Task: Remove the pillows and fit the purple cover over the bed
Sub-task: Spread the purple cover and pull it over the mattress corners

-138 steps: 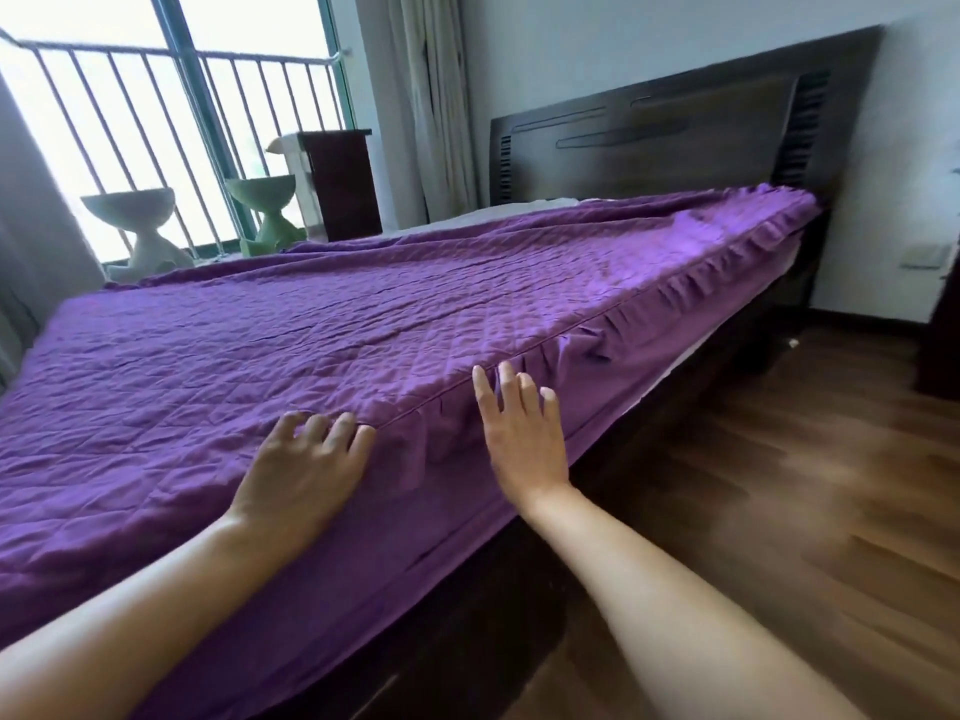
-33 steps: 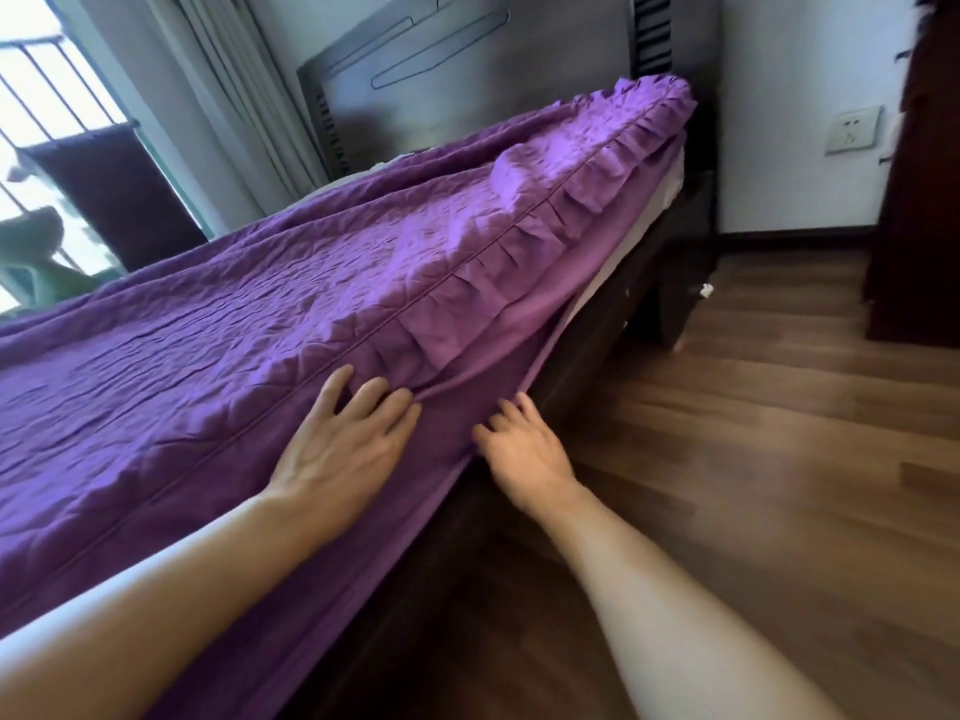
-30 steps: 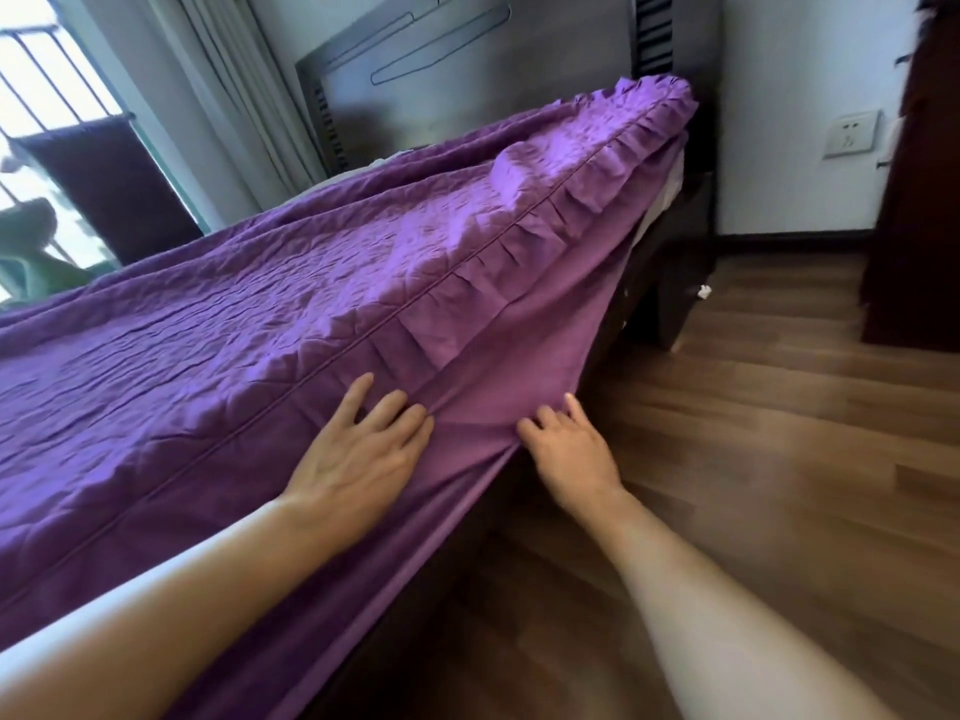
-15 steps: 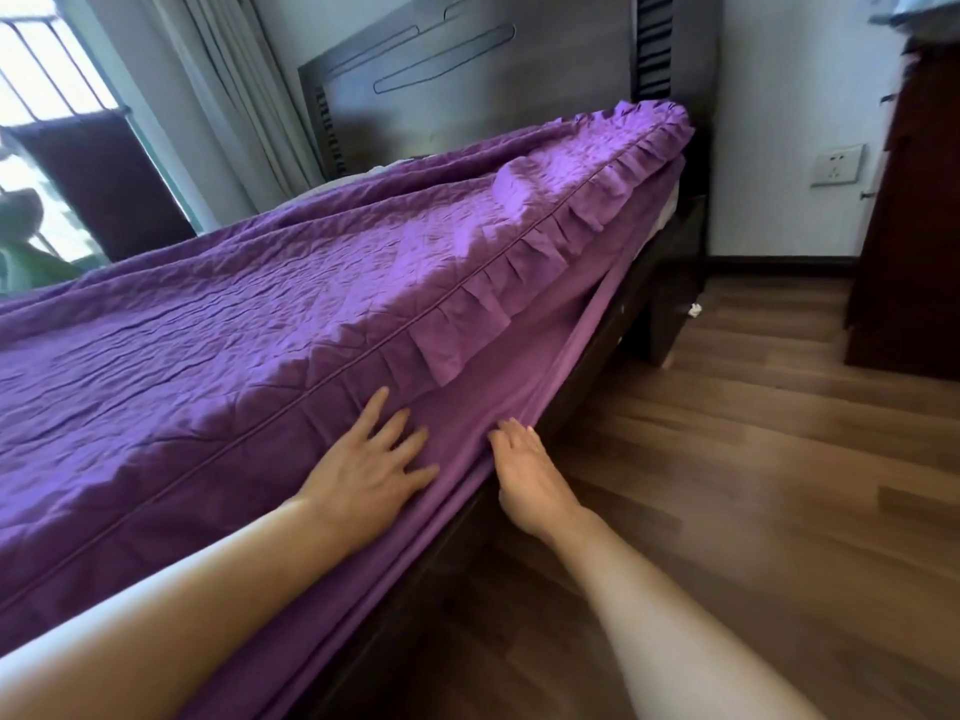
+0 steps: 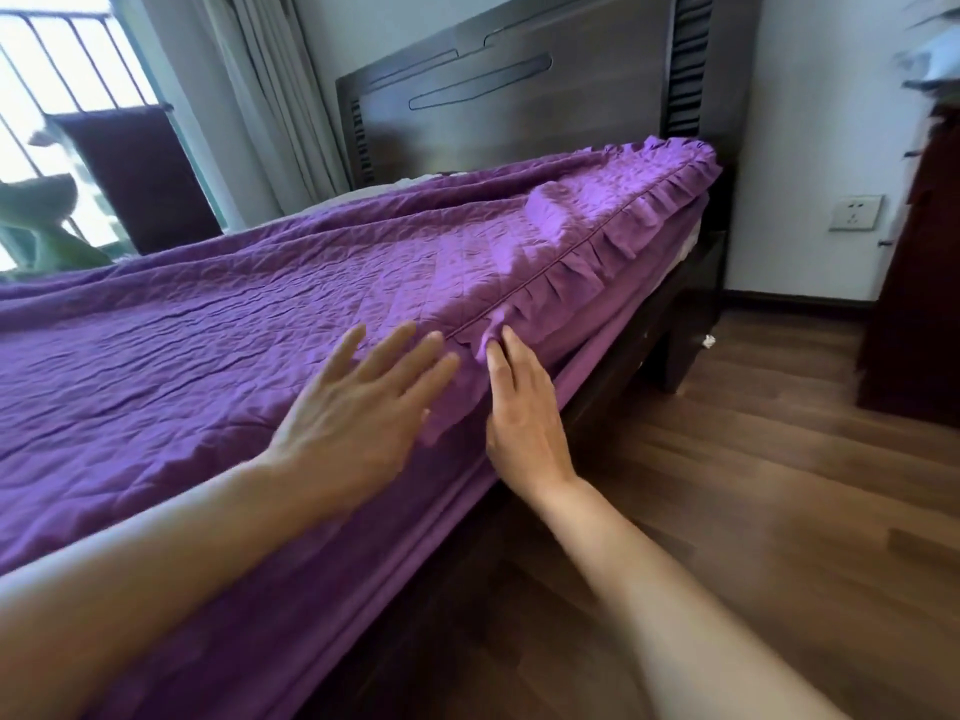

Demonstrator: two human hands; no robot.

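Two hands, one purple cover and one bed fill the head view. One dark wooden headboard [image 5: 519, 96] stands at the far end, and everything below is placed from it.

The purple cover [image 5: 234, 330] is spread across the top of the bed [image 5: 623, 356], reaching up to the headboard. It is quilted and creased, with a piped seam along the side edge and a gathered frill hanging below the seam. Close to the headboard one lump rises in the cloth near the corner, and a strip of pale mattress shows beneath the frill there.

The left hand [image 5: 358, 413], well away from the headboard, lies flat on the cover's top just inside the seam, fingers straight and spread. The right hand [image 5: 522, 407], just beside it on the outer side, rests against the frill with straight fingers held close together; its thumb is hidden, so whether it nips the cloth I cannot tell.

Right of the headboard one wall socket [image 5: 854, 212] sits on the white wall, with one small white scrap [image 5: 708, 341] on the wooden floor [image 5: 753, 485] below. Left of the headboard hangs one pale curtain [image 5: 270, 96].
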